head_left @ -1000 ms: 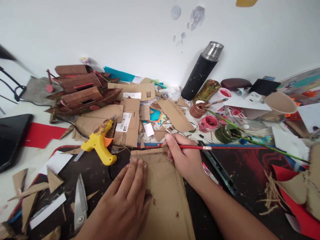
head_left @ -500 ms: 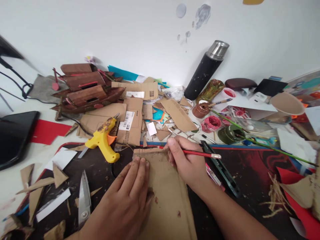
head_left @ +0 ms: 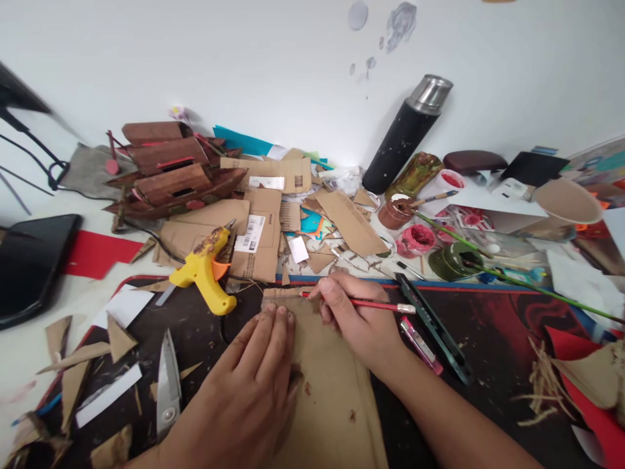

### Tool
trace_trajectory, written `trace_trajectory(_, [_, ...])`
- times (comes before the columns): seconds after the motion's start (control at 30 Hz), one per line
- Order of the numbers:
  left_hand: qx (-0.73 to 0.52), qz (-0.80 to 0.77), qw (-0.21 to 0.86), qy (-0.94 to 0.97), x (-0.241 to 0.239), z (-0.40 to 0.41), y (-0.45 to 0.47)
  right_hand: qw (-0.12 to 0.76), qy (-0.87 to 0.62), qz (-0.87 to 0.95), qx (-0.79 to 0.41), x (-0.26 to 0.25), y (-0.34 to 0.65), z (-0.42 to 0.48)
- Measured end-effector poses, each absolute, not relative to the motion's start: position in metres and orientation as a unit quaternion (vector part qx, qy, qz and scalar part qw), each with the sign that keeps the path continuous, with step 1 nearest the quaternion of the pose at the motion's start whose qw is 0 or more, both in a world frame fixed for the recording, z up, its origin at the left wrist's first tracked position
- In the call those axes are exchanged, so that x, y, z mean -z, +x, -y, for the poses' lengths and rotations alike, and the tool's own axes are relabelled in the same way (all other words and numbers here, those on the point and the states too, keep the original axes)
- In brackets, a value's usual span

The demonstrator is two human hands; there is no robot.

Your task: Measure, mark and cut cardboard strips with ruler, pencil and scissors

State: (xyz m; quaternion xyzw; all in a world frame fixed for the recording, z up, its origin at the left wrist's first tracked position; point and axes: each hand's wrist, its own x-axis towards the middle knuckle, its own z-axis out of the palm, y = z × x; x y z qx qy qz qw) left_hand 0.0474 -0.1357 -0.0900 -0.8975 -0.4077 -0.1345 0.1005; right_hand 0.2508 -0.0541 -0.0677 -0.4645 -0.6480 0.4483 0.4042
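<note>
A brown cardboard sheet (head_left: pixel 334 397) lies in front of me, with a narrow band along its far edge and a few dark brown spots on its surface. Across its left part my left hand (head_left: pixel 249 378) rests flat, fingers stretched together toward the far edge. My right hand (head_left: pixel 359 312) pinches a red pencil (head_left: pixel 375 304) near its front end. The pencil's tip points left, close to the far edge of the sheet, and its eraser end sticks out to the right. Whether the tip touches the cardboard I cannot tell.
To the left are a yellow glue gun (head_left: pixel 208 273), scissors (head_left: pixel 168 384) and cardboard scraps. A green utility knife (head_left: pixel 432 329) lies right of my hand. Behind stand brown model boats (head_left: pixel 170 176), a black thermos (head_left: pixel 407 133) and paint jars (head_left: pixel 415 241).
My right hand has slid left with the pencil, along the sheet's far edge. My left hand stays pressed on the cardboard. The whole view has shifted slightly.
</note>
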Motion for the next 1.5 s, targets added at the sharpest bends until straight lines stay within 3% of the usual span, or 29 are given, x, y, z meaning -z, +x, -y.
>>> trace_trajectory(1.5, [0.133,0.414,0.090,-0.896,0.0907,0.1377,0.0460,0.386,-0.495,0.658,-0.415,0.0664,0.2489,0.0535])
